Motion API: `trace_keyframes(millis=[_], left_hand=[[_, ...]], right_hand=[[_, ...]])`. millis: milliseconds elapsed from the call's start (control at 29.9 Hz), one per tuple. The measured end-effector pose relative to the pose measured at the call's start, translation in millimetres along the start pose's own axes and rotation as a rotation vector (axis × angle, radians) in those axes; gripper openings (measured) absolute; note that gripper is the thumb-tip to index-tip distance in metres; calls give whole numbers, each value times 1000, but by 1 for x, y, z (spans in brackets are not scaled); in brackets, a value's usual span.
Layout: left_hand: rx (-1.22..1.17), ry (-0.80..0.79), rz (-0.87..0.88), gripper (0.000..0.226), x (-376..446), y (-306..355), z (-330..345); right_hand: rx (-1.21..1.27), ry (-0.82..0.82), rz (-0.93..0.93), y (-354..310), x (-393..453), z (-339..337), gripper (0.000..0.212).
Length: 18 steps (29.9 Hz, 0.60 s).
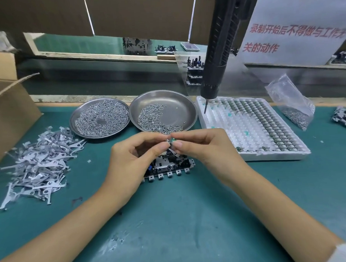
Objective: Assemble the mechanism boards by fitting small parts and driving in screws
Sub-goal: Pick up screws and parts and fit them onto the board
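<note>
On the left of the green table (172, 220) we see a heap of flat metal levers (39, 168), then two steel dishes (99, 117) of screws (153, 119). In the middle our left hand (129, 158) and right hand (206, 147) meet fingertip to fingertip and together pinch one small part (171, 141), just above the mechanism board (167, 165) that lies on the table under them. To the right a black electric screwdriver (220, 55) hangs over a white tray (253, 127) of small components, and a plastic bag (292, 104) of screws lies beside it.
</note>
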<state>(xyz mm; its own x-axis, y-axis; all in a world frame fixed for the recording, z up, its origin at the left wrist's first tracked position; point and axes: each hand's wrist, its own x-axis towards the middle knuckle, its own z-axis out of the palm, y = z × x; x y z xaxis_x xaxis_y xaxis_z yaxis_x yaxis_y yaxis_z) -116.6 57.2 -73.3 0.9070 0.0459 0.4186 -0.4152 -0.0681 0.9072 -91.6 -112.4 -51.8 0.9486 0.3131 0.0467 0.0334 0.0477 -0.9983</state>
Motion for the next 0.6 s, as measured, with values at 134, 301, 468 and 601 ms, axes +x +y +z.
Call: trace_keyframes(millis=[134, 301, 468, 601], left_hand=[[-23, -4, -17, 17, 0, 0, 1], [3, -17, -25, 15, 0, -1, 0], [249, 40, 123, 19, 3, -2, -3], [282, 42, 111, 31, 4, -1, -6]], right_hand=[[7, -11, -7, 0, 0, 0, 19], [-178, 19, -113, 1, -2, 3, 19], [-321, 2, -208, 2, -4, 4, 18], [-328, -1, -256, 2, -4, 6, 21]])
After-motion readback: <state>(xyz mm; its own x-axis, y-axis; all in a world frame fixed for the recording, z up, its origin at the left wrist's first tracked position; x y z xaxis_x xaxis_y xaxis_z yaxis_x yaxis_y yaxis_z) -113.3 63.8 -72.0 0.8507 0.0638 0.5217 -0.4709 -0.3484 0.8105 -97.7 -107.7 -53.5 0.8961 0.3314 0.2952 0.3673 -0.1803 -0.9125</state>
